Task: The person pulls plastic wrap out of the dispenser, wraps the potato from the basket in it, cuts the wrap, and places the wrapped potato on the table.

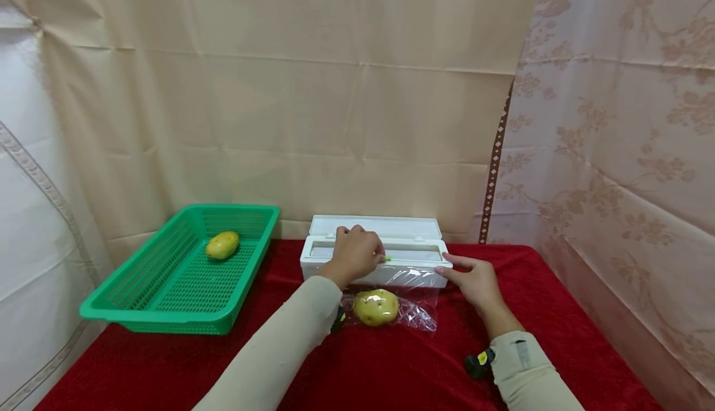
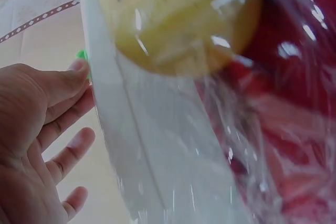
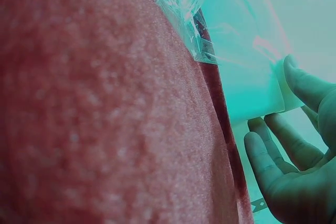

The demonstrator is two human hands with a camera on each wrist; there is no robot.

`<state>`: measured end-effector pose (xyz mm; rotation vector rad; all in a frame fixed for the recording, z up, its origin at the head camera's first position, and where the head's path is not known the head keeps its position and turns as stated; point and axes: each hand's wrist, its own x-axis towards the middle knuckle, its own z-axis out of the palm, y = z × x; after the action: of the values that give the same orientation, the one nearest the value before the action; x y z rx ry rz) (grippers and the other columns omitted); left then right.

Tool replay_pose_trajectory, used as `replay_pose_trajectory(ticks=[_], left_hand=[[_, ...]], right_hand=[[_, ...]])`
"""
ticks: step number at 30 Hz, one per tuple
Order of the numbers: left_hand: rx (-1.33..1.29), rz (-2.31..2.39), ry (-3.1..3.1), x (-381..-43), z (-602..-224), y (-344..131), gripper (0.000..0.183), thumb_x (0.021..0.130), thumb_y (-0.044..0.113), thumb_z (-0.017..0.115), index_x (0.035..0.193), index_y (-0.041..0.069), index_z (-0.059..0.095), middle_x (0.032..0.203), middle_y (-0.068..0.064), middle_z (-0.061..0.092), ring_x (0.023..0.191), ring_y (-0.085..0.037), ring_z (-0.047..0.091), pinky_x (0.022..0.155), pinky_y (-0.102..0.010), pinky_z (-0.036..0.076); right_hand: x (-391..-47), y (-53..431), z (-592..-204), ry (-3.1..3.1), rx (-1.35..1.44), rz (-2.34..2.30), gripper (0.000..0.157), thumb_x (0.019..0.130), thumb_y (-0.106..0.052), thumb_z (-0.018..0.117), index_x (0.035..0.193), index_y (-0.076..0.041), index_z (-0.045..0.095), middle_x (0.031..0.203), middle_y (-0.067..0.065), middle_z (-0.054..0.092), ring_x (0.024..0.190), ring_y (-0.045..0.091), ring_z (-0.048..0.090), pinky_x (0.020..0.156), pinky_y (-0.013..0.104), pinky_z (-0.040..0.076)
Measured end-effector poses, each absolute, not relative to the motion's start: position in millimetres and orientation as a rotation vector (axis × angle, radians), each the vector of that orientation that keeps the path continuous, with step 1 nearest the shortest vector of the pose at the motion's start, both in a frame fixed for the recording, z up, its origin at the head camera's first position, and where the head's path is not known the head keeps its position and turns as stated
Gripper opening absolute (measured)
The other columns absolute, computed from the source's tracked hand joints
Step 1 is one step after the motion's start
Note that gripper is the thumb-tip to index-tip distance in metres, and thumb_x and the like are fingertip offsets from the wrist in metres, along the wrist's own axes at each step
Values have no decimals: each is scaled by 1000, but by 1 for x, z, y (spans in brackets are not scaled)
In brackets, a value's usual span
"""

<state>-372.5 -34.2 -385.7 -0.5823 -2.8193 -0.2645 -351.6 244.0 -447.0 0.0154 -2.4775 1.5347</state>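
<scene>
A white cling film dispenser (image 1: 310, 267) stands on the red cloth with its lid raised. My left hand (image 1: 355, 254) pinches a small green slide cutter (image 1: 388, 259) on its front edge; thumb and forefinger meet at the green piece in the left wrist view, other fingers spread. At the dispenser's right end, my right hand (image 1: 479, 284) grips the corner, thumb on the front face (image 3: 252, 87). Clear cling film (image 1: 419, 316) hangs down the front onto the cloth. A yellow potato (image 1: 376, 307) lies in this film, just before the dispenser.
To the left stands a green plastic basket (image 1: 229, 318) with another yellow potato (image 1: 223, 245) inside. The red tablecloth (image 1: 413, 374) covers the table. Beige curtain (image 1: 279, 119) hangs close behind, and a patterned curtain (image 1: 631, 181) borders the right side.
</scene>
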Motion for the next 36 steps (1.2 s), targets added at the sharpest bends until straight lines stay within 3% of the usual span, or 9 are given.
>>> replay_pose_trajectory(ticks=[21,36], left_hand=[[-608,-242,-2798,-372,-388,-52,8,92,40,78,91,32,80,95,15,75,116,-19,59,111,-57,31],[-615,-158,-2793,-370,-386,-59,9,94,39,76,98,31,80,109,14,74,118,-19,57,112,-56,30]], right_hand=[[-352,245,-447,-2486,-8,1538,53,85,-33,87,130,-10,72,138,15,67,129,26,57,79,11,48],[-352,245,-448,-2488,-21,1535,54,84,-34,88,130,-10,72,138,15,67,130,26,56,81,10,46]])
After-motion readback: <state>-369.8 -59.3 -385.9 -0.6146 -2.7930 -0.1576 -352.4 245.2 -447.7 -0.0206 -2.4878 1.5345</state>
